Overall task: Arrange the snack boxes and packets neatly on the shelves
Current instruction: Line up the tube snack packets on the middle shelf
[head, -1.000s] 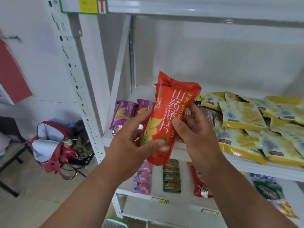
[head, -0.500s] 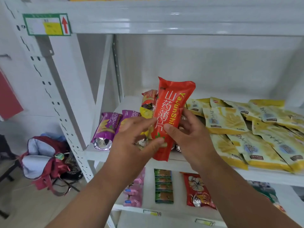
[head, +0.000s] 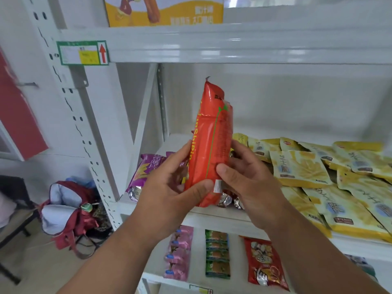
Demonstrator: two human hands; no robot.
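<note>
Both hands grip the red packet (head: 209, 145) by its lower half and hold it upright in the air in front of the middle shelf (head: 218, 217): the left hand (head: 171, 185) wraps its left edge with the thumb across the bottom front, and the right hand (head: 246, 181) pinches its right edge with the thumb on the face. The packet touches no shelf. Just behind and below the red packet, partly hidden by the hands, lie a purple packet (head: 146, 172) to its left and some silvery packet ends (head: 226, 199) at the shelf's front lip. To the right of the red packet the yellow packets (head: 301, 168) lie overlapped in a loose spread. The main risk, as I judge it, is in setting the packet down. It is tall and narrow with a soft, sealed bottom, so stood on end it would likely tip forward off the shelf edge or fall onto the purple packet. Laid flat, it could push the silvery ends over the lip onto the lower shelf (head: 235, 279). The film looks slick, and the grip sits low, so the top-heavy upper half may swing if either hand lets go early. Sliding it in from the right could also ruck up the yellow spread.
</note>
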